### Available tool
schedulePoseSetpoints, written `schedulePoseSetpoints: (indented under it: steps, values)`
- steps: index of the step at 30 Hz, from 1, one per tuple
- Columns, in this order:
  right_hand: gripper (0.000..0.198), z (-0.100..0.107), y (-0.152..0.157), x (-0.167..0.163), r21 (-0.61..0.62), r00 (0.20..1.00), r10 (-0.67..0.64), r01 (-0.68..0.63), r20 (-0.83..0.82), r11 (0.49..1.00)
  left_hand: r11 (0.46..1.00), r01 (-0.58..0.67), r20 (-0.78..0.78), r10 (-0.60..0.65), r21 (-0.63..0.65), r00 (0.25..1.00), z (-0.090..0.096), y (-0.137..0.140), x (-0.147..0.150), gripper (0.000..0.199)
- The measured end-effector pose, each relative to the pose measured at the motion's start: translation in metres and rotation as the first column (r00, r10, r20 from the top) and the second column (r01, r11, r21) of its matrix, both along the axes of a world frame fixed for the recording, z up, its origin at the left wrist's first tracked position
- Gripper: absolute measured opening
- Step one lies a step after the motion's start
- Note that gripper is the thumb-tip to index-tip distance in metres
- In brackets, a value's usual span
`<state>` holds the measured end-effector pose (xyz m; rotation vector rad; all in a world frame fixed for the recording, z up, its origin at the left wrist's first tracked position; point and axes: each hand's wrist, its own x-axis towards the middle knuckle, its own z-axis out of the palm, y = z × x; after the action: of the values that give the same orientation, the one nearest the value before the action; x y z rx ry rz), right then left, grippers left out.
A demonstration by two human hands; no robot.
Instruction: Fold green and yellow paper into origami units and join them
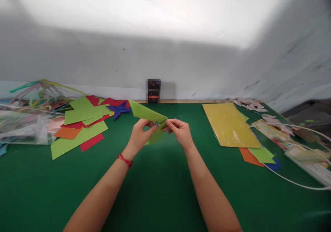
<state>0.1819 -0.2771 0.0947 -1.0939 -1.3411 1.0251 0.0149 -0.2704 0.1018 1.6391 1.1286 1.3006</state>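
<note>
A folded piece of light green paper (147, 112) is held up above the green tabletop, at the middle of the view. My left hand (141, 135) grips it from the left and below, thumb and fingers closed on its lower part. With thumb and forefinger, my right hand (179, 130) pinches the paper's right-hand corner, where the folds meet. One long flap points up and to the left, and another part hangs below between the hands, slightly blurred. The fingertips hide some of the folds.
Green, red and orange paper sheets (85, 119) lie at the left, beside a blue folded paper star (119, 110). Further left are colourful pipe cleaners (43, 90) and clear plastic bags (28, 128). A yellow paper pack (230, 125) and a white cable (292, 183) are at the right. A dark box (153, 91) stands by the wall.
</note>
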Motion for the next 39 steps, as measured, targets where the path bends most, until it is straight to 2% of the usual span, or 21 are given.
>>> schedulePoseSetpoints:
  steps: [3, 6, 8, 9, 10, 12, 14, 16, 18, 21, 24, 26, 27, 29, 32, 35, 37, 39]
  values:
    - [0.024, 0.004, -0.005, -0.004, 0.0, 0.994, 0.103, -0.103, 0.044, 0.995, 0.999, -0.008, 0.009, 0.008, -0.051, 1.0, 0.002, -0.004, -0.001, 0.02]
    - [0.024, 0.007, -0.008, -0.007, -0.035, 0.982, 0.185, -0.183, 0.05, 0.982, 0.976, 0.113, 0.073, -0.1, -0.188, 0.992, 0.006, -0.004, -0.004, 0.024]
    - [0.024, 0.007, -0.007, -0.007, -0.062, 0.987, 0.16, -0.16, -0.002, 0.985, 0.956, 0.199, 0.128, -0.174, -0.216, 0.976, 0.007, -0.001, -0.007, 0.025]
    - [0.024, 0.006, -0.006, -0.007, -0.061, 0.993, 0.111, -0.114, -0.042, 0.992, 0.963, 0.186, 0.172, -0.153, -0.196, 0.973, 0.007, 0.001, -0.01, 0.025]
    - [0.023, 0.004, -0.005, -0.006, -0.051, 0.994, 0.051, -0.056, -0.092, 0.997, 0.978, 0.128, 0.228, -0.089, -0.163, 0.97, 0.007, 0.005, -0.013, 0.024]
    - [0.022, 0.002, -0.002, -0.006, -0.028, 0.98, -0.03, 0.025, -0.199, 0.999, 0.99, -0.086, 0.377, 0.122, -0.11, 0.918, 0.004, 0.011, -0.022, 0.022]
    - [0.023, -0.001, 0.0, -0.007, -0.008, 0.957, -0.044, 0.044, -0.287, 0.999, 0.962, -0.243, 0.494, 0.271, -0.123, 0.826, 0.002, 0.017, -0.03, 0.019]
    - [0.024, -0.002, 0.0, -0.007, 0.018, 0.942, -0.036, 0.044, -0.334, 0.999, 0.94, -0.322, 0.512, 0.332, -0.111, 0.793, 0.002, 0.019, -0.034, 0.017]
    - [0.02, -0.001, -0.001, -0.008, 0.044, 0.93, -0.014, 0.032, -0.367, 0.998, 0.942, -0.319, 0.488, 0.329, -0.106, 0.809, 0.004, 0.017, -0.031, 0.016]
    - [0.02, 0.001, -0.003, -0.007, 0.046, 0.915, 0.028, -0.01, -0.403, 0.999, 0.978, -0.138, 0.371, 0.189, -0.159, 0.909, 0.008, 0.009, -0.02, 0.015]
    - [0.016, 0.003, -0.004, -0.007, -0.004, 0.923, -0.009, 0.008, -0.384, 1.0, 0.999, -0.032, 0.179, 0.038, -0.039, 0.983, 0.011, 0.002, -0.011, 0.021]
    - [0.016, 0.003, -0.002, -0.006, -0.054, 0.917, -0.02, -0.002, -0.398, 0.999, 0.997, -0.054, 0.077, 0.049, 0.06, 0.996, 0.01, 0.0, -0.009, 0.026]
    - [0.016, 0.002, -0.001, -0.006, -0.077, 0.903, -0.003, -0.034, -0.429, 0.996, 0.996, -0.067, 0.032, 0.066, 0.066, 0.997, 0.009, 0.0, -0.01, 0.026]
    - [0.02, 0.001, 0.001, -0.006, -0.106, 0.857, 0.059, -0.131, -0.511, 0.986, 0.998, -0.063, -0.072, 0.063, -0.004, 0.995, 0.004, 0.002, -0.012, 0.022]
    - [0.027, -0.001, 0.003, -0.005, -0.135, 0.832, 0.108, -0.214, -0.545, 0.968, 0.982, 0.039, -0.199, -0.076, -0.186, 0.977, -0.007, 0.008, -0.016, 0.02]
    - [0.029, -0.004, 0.005, -0.005, -0.211, 0.894, 0.018, -0.126, -0.448, 0.969, 0.949, 0.1, -0.181, -0.159, -0.3, 0.97, -0.017, 0.015, -0.018, 0.024]
    - [0.026, -0.007, 0.007, -0.004, -0.257, 0.915, -0.083, -0.023, -0.395, 0.966, 0.935, 0.086, -0.163, -0.15, -0.343, 0.975, -0.021, 0.018, -0.02, 0.025]
    - [0.031, -0.009, 0.009, -0.001, -0.285, 0.913, -0.156, 0.046, -0.377, 0.957, 0.931, 0.065, -0.159, -0.13, -0.36, 0.979, -0.022, 0.021, -0.021, 0.025]
